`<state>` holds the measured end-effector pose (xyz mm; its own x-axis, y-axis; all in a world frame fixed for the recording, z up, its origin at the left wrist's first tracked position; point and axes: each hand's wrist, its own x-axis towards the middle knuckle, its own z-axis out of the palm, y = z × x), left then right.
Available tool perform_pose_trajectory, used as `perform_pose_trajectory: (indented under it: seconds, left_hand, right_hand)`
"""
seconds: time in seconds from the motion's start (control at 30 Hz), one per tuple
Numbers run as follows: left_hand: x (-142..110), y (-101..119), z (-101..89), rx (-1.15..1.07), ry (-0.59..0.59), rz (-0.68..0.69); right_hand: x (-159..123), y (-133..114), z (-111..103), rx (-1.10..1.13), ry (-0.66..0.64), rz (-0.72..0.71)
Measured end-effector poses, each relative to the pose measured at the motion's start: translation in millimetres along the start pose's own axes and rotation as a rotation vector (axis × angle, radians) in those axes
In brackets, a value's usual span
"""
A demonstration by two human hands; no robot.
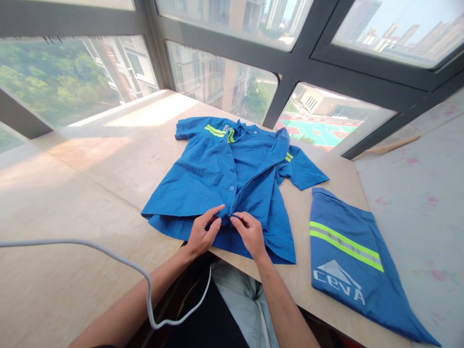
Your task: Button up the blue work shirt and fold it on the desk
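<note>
A blue short-sleeved work shirt (203, 169) with yellow-green reflective stripes lies spread on the table, its front partly unfastened and its collar toward the windows. At the bottom hem, my left hand (205, 227) pinches the edge of one front panel. Close beside it, my right hand (250, 232) pinches the edge of the other panel between thumb and finger. The two edges almost meet between my fingertips; whether a button sits there is hidden. A pale button (232, 188) shows on the front panel just above my hands.
Folded blue clothing (344, 251) with a reflective band and "ceva" lettering lies on the right. A white cable (108, 252) loops across the left foreground over my left forearm. Windows border the pale tabletop (72, 203) at the back; a flower-patterned wall (420, 208) stands right.
</note>
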<state>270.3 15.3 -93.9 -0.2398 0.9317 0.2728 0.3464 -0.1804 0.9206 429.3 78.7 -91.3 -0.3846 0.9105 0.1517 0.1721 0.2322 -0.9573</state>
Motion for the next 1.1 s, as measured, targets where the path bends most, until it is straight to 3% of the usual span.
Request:
perform_pose_trajectory:
  seconds: [0.2, 0.5, 0.77, 0.9, 1.1]
  left_hand:
    - [1.1, -1.9, 3.9, -0.139, 0.042, -0.112]
    - [6.7, -6.9, 4.9, -0.026, 0.027, -0.141]
    - [9.9, -11.5, 5.0, -0.065, 0.050, -0.202]
    - [12.0, -5.7, 5.0, -0.088, 0.051, -0.224]
    - [14.1, -3.4, 3.0, -0.130, 0.037, -0.243]
  right_hand:
    - [-1.6, 2.9, 0.9, 0.009, 0.015, 0.000]
    - [-0.5, 1.3, 3.3, -0.009, 0.039, -0.013]
    - [4.0, 4.6, 8.8, 0.070, 0.052, 0.024]
    - [-1.3, 6.3, 10.3, 0.107, 0.110, -0.100]
    - [-2.7, 6.9, 10.1, -0.175, 0.015, -0.372]
